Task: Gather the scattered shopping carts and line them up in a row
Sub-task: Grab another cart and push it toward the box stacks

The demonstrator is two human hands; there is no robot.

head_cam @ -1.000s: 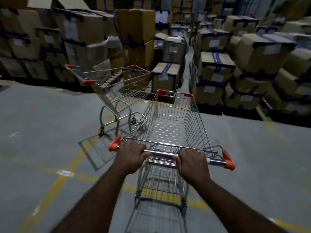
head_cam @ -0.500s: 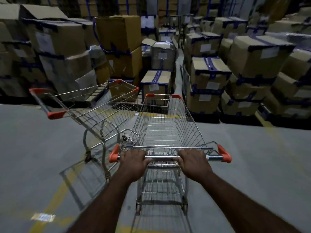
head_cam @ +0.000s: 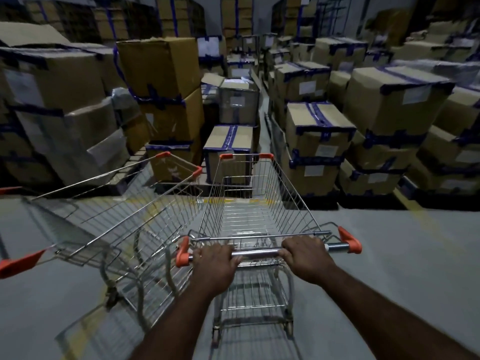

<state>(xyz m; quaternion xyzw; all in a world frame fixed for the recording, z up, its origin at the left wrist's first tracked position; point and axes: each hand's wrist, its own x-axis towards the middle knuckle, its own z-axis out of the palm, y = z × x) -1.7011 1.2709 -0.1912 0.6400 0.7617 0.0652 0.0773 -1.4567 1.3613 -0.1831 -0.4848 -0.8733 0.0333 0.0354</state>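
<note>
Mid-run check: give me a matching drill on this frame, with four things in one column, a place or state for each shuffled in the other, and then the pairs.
Things:
1. left hand
2. right hand
3. second cart
4. cardboard boxes

Places or states:
A. stacked beyond the floor, taped in blue
B. grips the handle bar near its right orange end
C. stands left of the pushed cart, angled to it
D. grips the handle bar near its left orange end

Pairs: 1-D, 2-B, 3-C, 4-A
</note>
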